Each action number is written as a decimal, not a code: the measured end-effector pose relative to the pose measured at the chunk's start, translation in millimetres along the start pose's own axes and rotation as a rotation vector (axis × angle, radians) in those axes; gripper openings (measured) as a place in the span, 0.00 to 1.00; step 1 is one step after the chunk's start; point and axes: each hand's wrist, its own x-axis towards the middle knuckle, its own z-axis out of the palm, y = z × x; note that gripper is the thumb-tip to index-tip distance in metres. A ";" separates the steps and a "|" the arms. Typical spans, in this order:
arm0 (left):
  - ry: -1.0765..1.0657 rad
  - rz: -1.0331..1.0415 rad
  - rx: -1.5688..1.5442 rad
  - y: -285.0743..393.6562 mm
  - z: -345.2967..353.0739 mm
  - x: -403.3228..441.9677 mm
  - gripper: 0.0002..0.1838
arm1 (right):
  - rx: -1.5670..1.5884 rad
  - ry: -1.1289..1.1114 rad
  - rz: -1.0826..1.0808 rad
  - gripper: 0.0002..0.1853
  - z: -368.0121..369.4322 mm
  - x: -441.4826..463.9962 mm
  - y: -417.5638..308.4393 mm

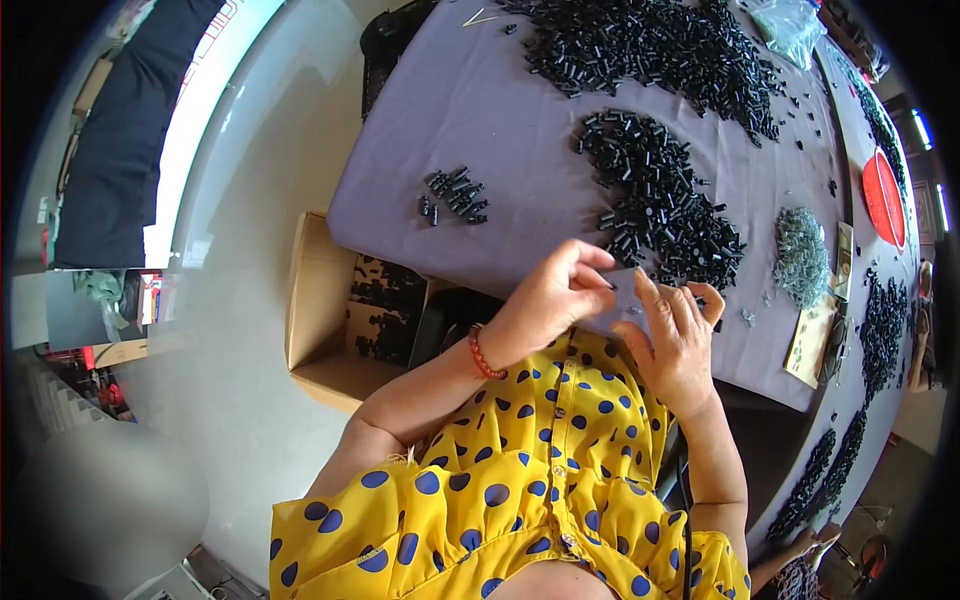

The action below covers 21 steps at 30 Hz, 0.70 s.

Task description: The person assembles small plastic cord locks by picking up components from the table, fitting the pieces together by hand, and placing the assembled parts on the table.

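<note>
My left hand (548, 305), with a red bead bracelet (486, 354) at the wrist, is over the near table edge. Its thumb and fingers are drawn together, and a tiny dark spot shows at the thumb tip; what it holds is too small to name. Just to its right is my right hand (675, 335), fingers spread and bent, near a heap of small black cylindrical parts (655, 195). I see nothing held in it. A small group of the same parts (455, 195) lies on the cloth farther left.
At the back is a larger black heap (650, 50). Toward the right are a pile of small translucent pieces (803, 258), a yellowish card (805, 345) and a red basket (884, 200). A cardboard box (325, 375) stands below the left table edge. Another person's hands appear at lower right.
</note>
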 end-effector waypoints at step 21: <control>0.642 0.576 1.325 11.9 -79.8 -9.3 0.21 | 0.117 0.037 0.001 0.18 -1.6 -7.5 12.8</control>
